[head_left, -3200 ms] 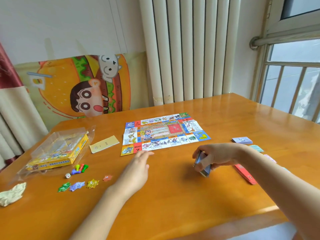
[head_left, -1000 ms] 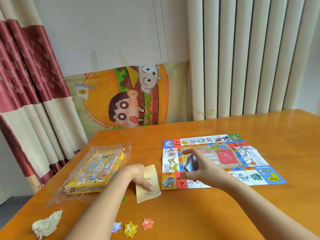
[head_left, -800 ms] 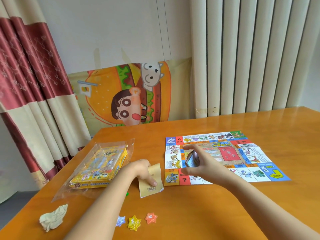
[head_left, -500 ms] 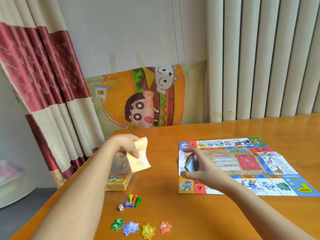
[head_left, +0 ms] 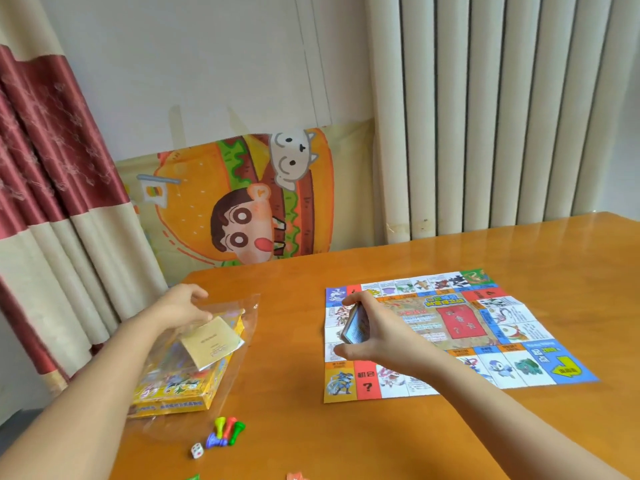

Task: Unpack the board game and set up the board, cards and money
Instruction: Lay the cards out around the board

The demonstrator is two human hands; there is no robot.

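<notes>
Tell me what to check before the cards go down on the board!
1. The board lies open and flat on the table: ok.
2. The card stack is gripped in the right hand: ok.
3. The red box in the board's middle is bare: ok.
4. The left hand is free to help: not ok, it pinches the yellow slip over the game box.
5. The cards all face one way: cannot tell.
6. The pawns and die are off the board: ok.
</notes>
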